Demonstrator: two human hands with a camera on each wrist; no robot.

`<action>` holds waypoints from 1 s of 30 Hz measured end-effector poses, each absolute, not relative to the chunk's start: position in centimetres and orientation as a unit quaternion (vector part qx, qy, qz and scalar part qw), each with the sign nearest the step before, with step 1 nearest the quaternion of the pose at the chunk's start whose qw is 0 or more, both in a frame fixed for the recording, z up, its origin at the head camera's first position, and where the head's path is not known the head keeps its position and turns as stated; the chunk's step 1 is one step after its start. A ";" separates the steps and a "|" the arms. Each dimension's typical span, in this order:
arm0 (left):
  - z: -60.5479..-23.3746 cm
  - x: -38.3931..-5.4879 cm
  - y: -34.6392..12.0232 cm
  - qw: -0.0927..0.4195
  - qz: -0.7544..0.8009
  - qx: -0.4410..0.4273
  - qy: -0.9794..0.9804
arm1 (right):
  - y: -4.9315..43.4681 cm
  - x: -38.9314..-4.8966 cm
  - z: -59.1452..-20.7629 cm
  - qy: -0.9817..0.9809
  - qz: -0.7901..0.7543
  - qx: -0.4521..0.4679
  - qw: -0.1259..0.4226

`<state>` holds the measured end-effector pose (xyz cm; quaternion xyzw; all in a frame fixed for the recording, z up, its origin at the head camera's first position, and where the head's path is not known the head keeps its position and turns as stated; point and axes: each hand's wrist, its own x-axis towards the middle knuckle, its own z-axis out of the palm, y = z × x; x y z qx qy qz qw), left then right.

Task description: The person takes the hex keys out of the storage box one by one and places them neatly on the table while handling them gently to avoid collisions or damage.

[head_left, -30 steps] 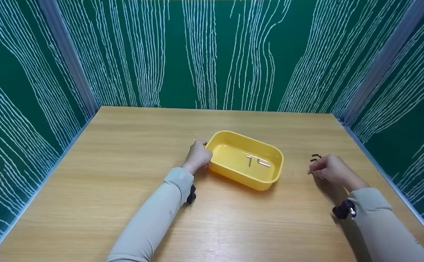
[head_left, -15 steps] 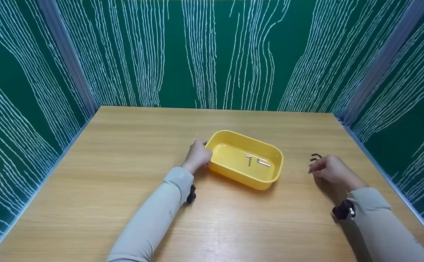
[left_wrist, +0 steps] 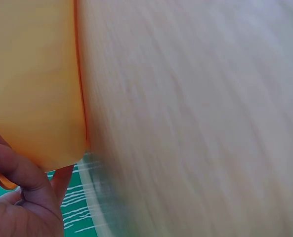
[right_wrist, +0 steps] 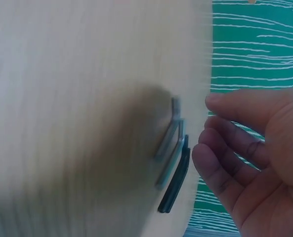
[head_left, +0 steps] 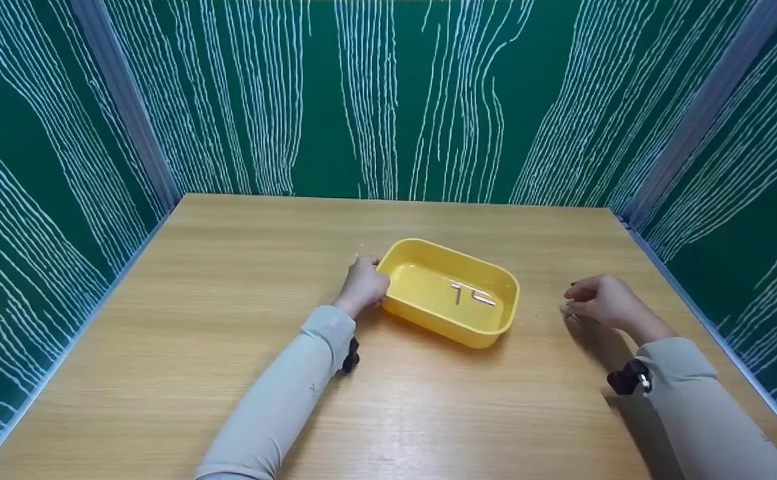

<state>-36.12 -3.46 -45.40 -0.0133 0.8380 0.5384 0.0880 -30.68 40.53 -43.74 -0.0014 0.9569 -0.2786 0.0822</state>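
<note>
At the table's middle, my left hand (head_left: 363, 283) grips the left end of a yellow plastic bin (head_left: 441, 325). The left wrist view shows the fingers (left_wrist: 25, 170) curled at the bin's end wall (left_wrist: 42, 123). Inside the bin lie two silver hex keys, one upright in view (head_left: 457, 294) and one slanted (head_left: 483, 299). My right hand (head_left: 605, 303) is over the right side of the table, thumb and fingers parted with nothing between them. Beside its fingertips in the right wrist view lie several L-shaped hex keys, silver (right_wrist: 168, 136) and black (right_wrist: 176, 182); the hand mostly hides them in the head view.
A wooden table (head_left: 388, 413) carries everything. Green panels with white wavy lines (head_left: 421, 100) stand along its back and both sides, with grey corner posts (head_left: 695, 113). The bin stands between the two hands.
The right hand's thumb and fingers have spread apart, and the hand has shifted slightly toward the back, covering the black hex keys seen earlier. The left hand and bin have stayed put.
</note>
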 end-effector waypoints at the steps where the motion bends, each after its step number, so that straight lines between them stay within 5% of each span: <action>1: -45.4 -36.1 -3.5 0.088 0.540 -0.013 0.837 | 40.4 -30.7 -43.6 0.957 -0.279 -0.002 0.082; 11: -45.6 -36.4 -3.4 0.086 0.533 -0.008 0.842 | 38.8 -31.2 -42.6 0.960 -0.270 -0.063 0.038; 30: -45.3 -36.3 -3.3 0.099 0.524 -0.029 0.845 | 34.7 -31.8 -40.2 0.945 -0.319 -0.060 0.046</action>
